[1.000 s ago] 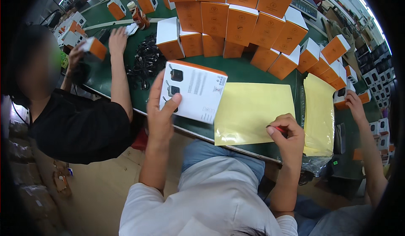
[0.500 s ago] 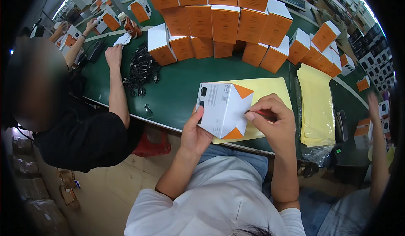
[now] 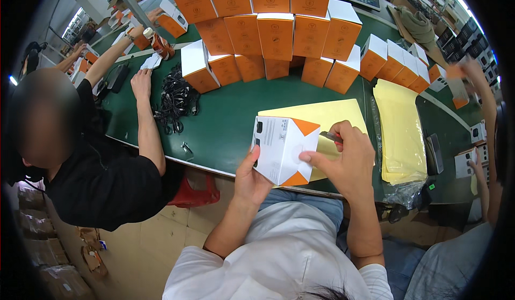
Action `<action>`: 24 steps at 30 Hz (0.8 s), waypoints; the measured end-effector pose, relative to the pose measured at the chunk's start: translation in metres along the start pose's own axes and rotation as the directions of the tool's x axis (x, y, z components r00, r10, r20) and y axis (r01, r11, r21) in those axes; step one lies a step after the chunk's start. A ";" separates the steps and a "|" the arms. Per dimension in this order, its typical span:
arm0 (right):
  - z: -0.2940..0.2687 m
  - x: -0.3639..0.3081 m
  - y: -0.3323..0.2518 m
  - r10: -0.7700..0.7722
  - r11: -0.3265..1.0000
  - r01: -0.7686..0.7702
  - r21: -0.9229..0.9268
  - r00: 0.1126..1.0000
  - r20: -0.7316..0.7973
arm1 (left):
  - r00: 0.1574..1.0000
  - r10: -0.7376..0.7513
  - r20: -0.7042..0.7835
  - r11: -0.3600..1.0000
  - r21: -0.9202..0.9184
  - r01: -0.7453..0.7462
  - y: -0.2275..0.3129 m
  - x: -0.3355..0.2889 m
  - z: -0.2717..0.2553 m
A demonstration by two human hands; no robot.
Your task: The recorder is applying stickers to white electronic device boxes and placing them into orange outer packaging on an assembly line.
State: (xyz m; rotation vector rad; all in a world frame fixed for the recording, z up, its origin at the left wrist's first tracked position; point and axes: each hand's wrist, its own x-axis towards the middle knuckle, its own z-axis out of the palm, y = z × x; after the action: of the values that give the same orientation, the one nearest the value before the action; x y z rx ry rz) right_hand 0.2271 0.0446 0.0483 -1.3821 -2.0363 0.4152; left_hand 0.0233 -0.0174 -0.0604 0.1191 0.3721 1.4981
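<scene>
My left hand (image 3: 250,178) is closed around a white box (image 3: 277,150) with orange triangular corners and small dark product pictures, held tilted above a yellow sheet (image 3: 316,108). Its thumb lies on the printed face. My right hand (image 3: 350,161) grips a slim tool (image 3: 330,136) with a dark tip and some red on it; the fingers hide most of it, so its exact kind is unclear. The right thumb rests on the box's white end panel, and the tool's tip sits just off that panel's far corner.
Stacked orange-and-white boxes (image 3: 276,37) line the back of the green table (image 3: 230,104). Yellow sheets (image 3: 394,134) lie at right, black cables (image 3: 177,99) at left. A co-worker in black (image 3: 107,166) sits left, near a red stool (image 3: 198,190). Another co-worker's arm (image 3: 485,91) reaches in from the right.
My right thumb now presses the end panel, and the tool's tip has swung up, off it. A box has left the right-hand pile; the right co-worker's hand has one. The left co-worker reaches farther back.
</scene>
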 end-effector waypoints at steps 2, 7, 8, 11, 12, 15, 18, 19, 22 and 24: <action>0.009 -0.003 0.006 0.059 0.989 -0.063 0.134 0.998 0.034 | 1.000 0.010 -0.017 0.999 0.033 -0.010 -0.006 0.002 -0.003; 0.031 -0.018 0.017 0.181 0.571 -0.405 0.714 0.910 0.372 | 0.999 0.024 -0.027 0.999 0.037 -0.023 -0.008 0.005 0.000; 0.036 -0.022 0.025 0.138 0.371 -0.465 0.804 0.883 0.448 | 0.996 0.061 -0.059 0.996 0.064 -0.057 -0.007 0.005 0.000; 0.030 -0.026 0.045 0.237 0.594 -0.418 0.687 0.907 0.347 | 0.978 0.209 -0.009 0.949 0.241 -0.200 0.006 0.009 0.009; 0.025 -0.027 0.050 0.325 0.777 -0.407 0.481 0.913 0.248 | 0.945 0.317 0.078 0.872 0.369 -0.323 0.013 0.010 0.015; 0.025 -0.028 0.066 0.145 0.983 -0.153 0.102 0.986 0.078 | 0.862 0.421 0.281 0.638 0.584 -0.502 0.030 0.011 0.047; 0.007 -0.027 0.075 0.026 0.999 -0.025 -0.035 0.999 0.035 | 0.680 0.271 0.681 -0.097 0.722 -0.685 0.045 0.019 0.072; -0.013 -0.026 0.065 -0.030 0.953 0.003 0.303 0.996 0.084 | 0.648 0.152 0.746 -0.209 0.665 -0.717 0.046 0.024 0.086; -0.033 -0.029 0.054 -0.183 0.776 0.089 0.625 0.979 0.088 | 0.600 -0.180 0.779 -0.279 0.544 -0.791 0.031 0.040 0.117; -0.037 -0.030 0.057 -0.022 0.682 -0.161 0.713 0.970 0.240 | 0.568 -0.304 0.765 -0.133 0.556 -0.820 0.012 0.048 0.130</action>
State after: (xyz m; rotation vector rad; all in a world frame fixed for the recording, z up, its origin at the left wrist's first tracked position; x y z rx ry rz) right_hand 0.2996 0.0363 0.0333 -0.9188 -1.6630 1.3224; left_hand 0.0537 0.0502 0.0572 2.3158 0.7514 1.0704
